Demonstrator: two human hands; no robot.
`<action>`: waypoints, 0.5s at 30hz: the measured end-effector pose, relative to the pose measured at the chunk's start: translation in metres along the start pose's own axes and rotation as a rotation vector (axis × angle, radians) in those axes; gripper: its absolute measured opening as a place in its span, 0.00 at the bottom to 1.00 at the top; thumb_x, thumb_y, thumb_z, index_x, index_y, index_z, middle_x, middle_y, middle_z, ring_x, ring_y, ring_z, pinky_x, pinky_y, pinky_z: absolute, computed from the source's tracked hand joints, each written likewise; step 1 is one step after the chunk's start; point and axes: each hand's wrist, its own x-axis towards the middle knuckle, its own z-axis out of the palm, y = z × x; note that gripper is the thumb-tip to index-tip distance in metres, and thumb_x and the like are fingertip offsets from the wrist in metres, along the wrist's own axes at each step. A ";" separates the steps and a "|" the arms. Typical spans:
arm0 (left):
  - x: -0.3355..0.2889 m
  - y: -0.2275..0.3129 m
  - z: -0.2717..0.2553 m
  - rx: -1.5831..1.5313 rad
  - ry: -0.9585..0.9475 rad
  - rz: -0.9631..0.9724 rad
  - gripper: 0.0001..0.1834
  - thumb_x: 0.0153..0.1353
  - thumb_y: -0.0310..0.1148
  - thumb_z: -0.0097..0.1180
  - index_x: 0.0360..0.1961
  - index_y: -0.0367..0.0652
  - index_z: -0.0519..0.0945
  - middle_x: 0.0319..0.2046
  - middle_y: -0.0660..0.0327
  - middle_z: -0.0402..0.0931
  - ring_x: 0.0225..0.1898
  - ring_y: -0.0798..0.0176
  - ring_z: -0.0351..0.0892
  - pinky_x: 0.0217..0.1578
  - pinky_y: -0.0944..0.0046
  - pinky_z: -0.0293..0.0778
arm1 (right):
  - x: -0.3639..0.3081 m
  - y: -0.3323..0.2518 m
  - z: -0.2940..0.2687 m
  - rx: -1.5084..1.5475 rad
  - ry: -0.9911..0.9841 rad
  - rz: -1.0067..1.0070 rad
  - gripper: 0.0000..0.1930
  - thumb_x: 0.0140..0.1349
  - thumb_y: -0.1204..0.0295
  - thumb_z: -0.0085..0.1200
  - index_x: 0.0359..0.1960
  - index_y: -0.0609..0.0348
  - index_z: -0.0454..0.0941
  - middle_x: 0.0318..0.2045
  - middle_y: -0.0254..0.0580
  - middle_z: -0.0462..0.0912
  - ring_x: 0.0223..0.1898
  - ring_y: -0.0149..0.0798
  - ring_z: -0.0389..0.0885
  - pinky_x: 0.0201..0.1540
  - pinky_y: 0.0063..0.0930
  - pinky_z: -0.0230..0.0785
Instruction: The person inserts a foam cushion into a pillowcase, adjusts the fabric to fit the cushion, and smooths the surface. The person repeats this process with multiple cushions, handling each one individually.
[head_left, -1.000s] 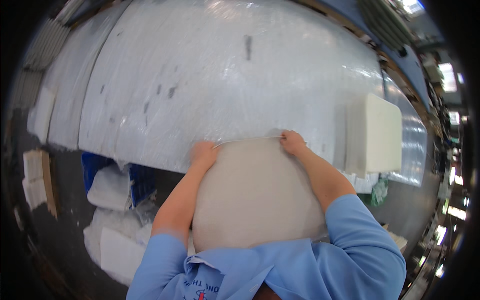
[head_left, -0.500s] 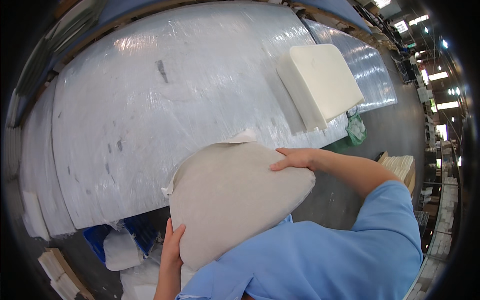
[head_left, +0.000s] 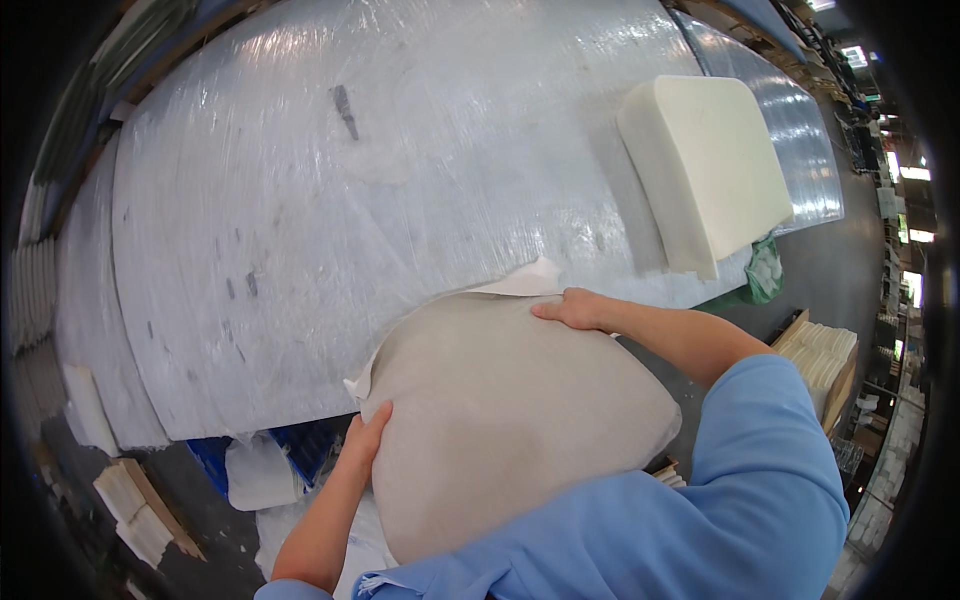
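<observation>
A wide cushion (head_left: 500,430) in a pale grey-beige fabric cover leans against my body at the near edge of the plastic-wrapped table. Along its far side the cover's white edge (head_left: 520,280) stands up loosely and curls at both ends. My left hand (head_left: 369,437) grips the cushion's left edge, thumb on top and fingers tucked out of sight. On the far right rim, my right hand (head_left: 572,309) holds the cover with its thumb on top. White foam cushion pads (head_left: 715,165) lie stacked on the table to the right.
Clear plastic film covers the table (head_left: 260,190). Beneath its front edge stands a blue container (head_left: 300,445) beside white sheets (head_left: 262,475). A green bag (head_left: 766,270) hangs by the right corner. Boxes of white pieces stand on the floor at left (head_left: 140,510) and right (head_left: 815,365).
My right hand has shifted left along the cushion's far rim, and my left hand has moved up its left edge. The cushion is tipped closer to my body. The view has turned slightly.
</observation>
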 end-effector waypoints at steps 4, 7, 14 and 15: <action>0.022 0.014 0.003 0.065 0.065 -0.078 0.51 0.67 0.56 0.69 0.76 0.28 0.63 0.67 0.44 0.76 0.63 0.50 0.81 0.61 0.54 0.79 | 0.032 -0.001 -0.001 0.015 -0.013 -0.162 0.40 0.69 0.41 0.60 0.67 0.66 0.78 0.63 0.60 0.82 0.64 0.54 0.81 0.65 0.45 0.72; 0.034 0.025 0.011 0.086 0.136 -0.134 0.53 0.65 0.59 0.69 0.75 0.27 0.64 0.67 0.43 0.76 0.63 0.49 0.80 0.61 0.52 0.78 | 0.053 0.005 0.002 0.003 0.047 -0.212 0.37 0.69 0.41 0.59 0.63 0.65 0.82 0.60 0.61 0.84 0.61 0.55 0.83 0.63 0.44 0.73; 0.078 0.008 -0.004 -0.024 0.067 -0.051 0.48 0.69 0.62 0.62 0.75 0.31 0.68 0.65 0.44 0.78 0.64 0.48 0.80 0.61 0.51 0.77 | 0.077 -0.001 0.005 -0.035 0.207 -0.200 0.37 0.73 0.43 0.57 0.62 0.71 0.82 0.59 0.64 0.84 0.61 0.55 0.83 0.64 0.43 0.72; 0.083 0.010 -0.004 -0.017 0.076 -0.020 0.48 0.70 0.63 0.61 0.75 0.32 0.69 0.66 0.44 0.78 0.64 0.48 0.80 0.62 0.50 0.76 | 0.079 -0.004 0.005 -0.027 0.260 -0.188 0.37 0.73 0.43 0.56 0.61 0.73 0.81 0.58 0.65 0.84 0.61 0.55 0.83 0.64 0.43 0.72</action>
